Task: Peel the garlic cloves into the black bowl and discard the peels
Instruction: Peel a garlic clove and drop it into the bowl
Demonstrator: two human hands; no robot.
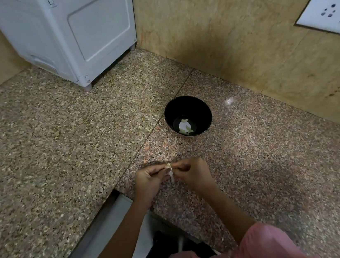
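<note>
Garlic clove (168, 168) pinched between both hands, mid-peel, above the granite counter (255, 161).
Left hand (147, 180) and right hand (194, 172) both curl fingertips onto it; a peel strip (172, 177) hangs below. Clove axis too small to tell. Black bowl (203, 111), holding peeled cloves (185, 125), sits ahead, slightly right, nearer the right hand.

On the counter (58, 143), near the right wall (238, 33): bowl (199, 106), probably cloves (184, 125) in it. Before the bowl, by the counter's edge: left hand (147, 180) and right hand (194, 173), garlic clove (170, 170) pinched between. Behind, left: appliance (70, 33). On the wall: socket (328, 8).
</note>
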